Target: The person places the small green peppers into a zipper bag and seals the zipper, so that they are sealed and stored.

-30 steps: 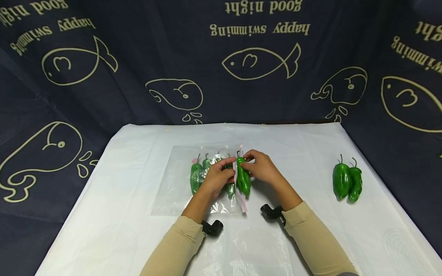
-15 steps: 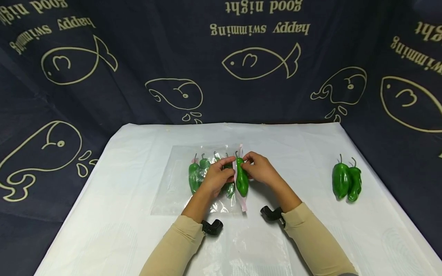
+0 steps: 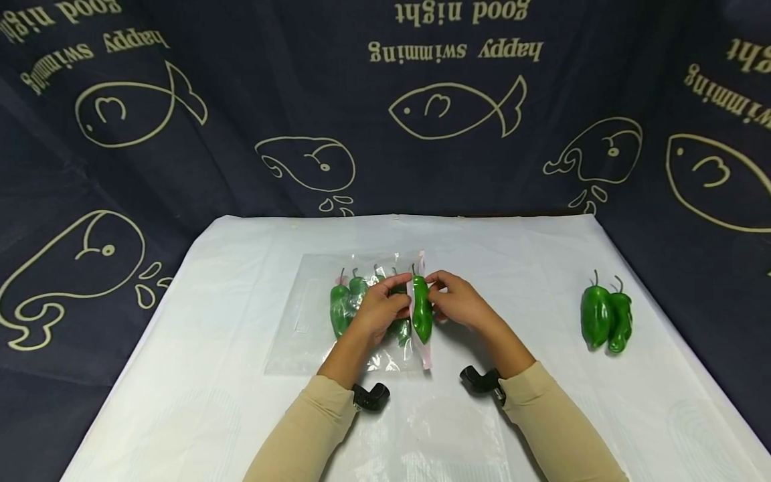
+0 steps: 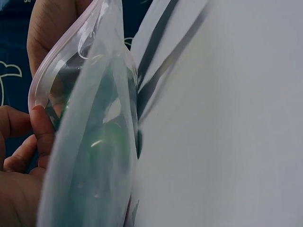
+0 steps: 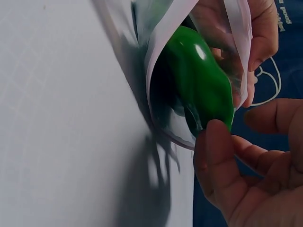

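Observation:
A clear zip bag (image 3: pixel 288 335) with a pink edge lies flat, its mouth facing right. Inside it, several green peppers (image 3: pixel 340 308) lie side by side, partly hidden by my left hand (image 3: pixel 379 311). That hand pinches the pink edge (image 4: pixel 33 97) at the mouth, holding it raised. Another green pepper (image 3: pixel 423 313), stem pointing away, sits in the mouth; the right wrist view shows the pepper (image 5: pixel 201 71) between the spread pink edges. Fingertips of my right hand (image 3: pixel 460 300) touch its near end in that view, with another finger apart from it.
Two more green peppers (image 3: pixel 604 318) lie together on the right of the white-covered table (image 3: pixel 518 254). A dark curtain (image 3: pixel 289 80) with fish drawings stands behind and at both sides. Black wrist cameras (image 3: pixel 370 397) sit on both wrists.
The pepper in the bag mouth has shifted slightly left. My right hand's fingers have come off its front and drawn a little to the right. My left hand keeps its hold.

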